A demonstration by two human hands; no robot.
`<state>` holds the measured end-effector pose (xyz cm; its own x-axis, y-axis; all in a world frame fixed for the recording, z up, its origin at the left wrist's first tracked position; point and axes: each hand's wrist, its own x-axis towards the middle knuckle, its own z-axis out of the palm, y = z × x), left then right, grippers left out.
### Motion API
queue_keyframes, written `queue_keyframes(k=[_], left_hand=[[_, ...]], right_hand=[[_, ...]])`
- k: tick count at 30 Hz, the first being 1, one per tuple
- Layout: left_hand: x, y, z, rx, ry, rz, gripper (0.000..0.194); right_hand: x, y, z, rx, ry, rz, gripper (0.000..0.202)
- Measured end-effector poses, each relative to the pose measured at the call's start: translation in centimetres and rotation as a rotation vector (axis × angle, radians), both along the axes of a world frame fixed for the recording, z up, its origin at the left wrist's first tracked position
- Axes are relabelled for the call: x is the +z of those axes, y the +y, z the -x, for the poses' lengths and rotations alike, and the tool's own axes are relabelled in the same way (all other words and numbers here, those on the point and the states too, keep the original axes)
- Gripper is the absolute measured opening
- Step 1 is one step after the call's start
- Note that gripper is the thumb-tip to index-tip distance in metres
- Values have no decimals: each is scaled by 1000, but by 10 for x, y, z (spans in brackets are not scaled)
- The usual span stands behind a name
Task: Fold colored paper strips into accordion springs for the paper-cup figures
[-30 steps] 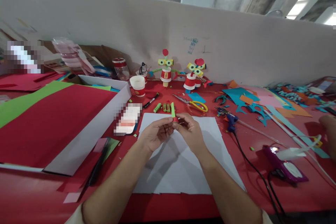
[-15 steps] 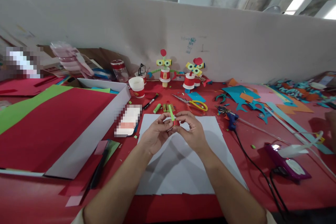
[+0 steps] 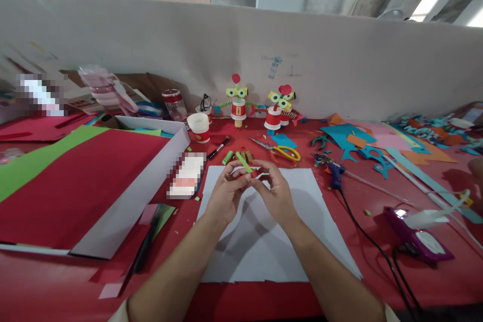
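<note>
My left hand [image 3: 227,192] and my right hand [image 3: 274,188] meet above the white paper sheets [image 3: 260,241], fingers closed around a pair of narrow paper strips. A light green strip [image 3: 243,162] sticks out up and to the left, and a red strip [image 3: 254,173] shows between the fingertips. Where the two strips cross is partly hidden by my fingers. Just beyond my hands lie accordion-folded paper springs [image 3: 245,155] in green and other colours. A green folded piece [image 3: 228,157] rests left of them.
Yellow-handled scissors [image 3: 287,153], a black marker [image 3: 218,148] and a blue glue gun [image 3: 335,173] surround the sheets. Paper-cup figures [image 3: 238,108] stand by the wall. A phone [image 3: 187,176] and a box with red paper [image 3: 94,186] are left; a purple power strip [image 3: 418,236] is right.
The green strip has tipped from nearly upright to slanting left. Both hands keep their grip and stay in nearly the same place. The whole view has shifted slightly.
</note>
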<state>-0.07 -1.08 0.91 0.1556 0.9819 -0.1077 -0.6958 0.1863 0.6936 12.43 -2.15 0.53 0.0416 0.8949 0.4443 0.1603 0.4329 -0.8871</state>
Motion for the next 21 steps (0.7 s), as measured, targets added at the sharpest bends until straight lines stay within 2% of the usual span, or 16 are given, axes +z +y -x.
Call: queue_keyframes(k=[2,5,8,14,17,21], left_hand=[[-1,0,-3,43,-13,-34,33],[-2,-1,-8,27,-83,-7,32],[-2,-3,-12,2,-133,82,30],[-3,-4,-15,34,-91,198,22],[-6,-3,-14,36,-56,169,22],[-7,-3,-11,37,76,38,26]], right_hand=[[-1,-2,3,-25,54,74,24],[0,-4,6,-67,111,140,20],[2,-6,7,-103,141,125,21],[1,-6,6,-134,91,88,18],[0,-6,5,-134,70,123,16],[-1,-4,2,-125,-47,107,14]])
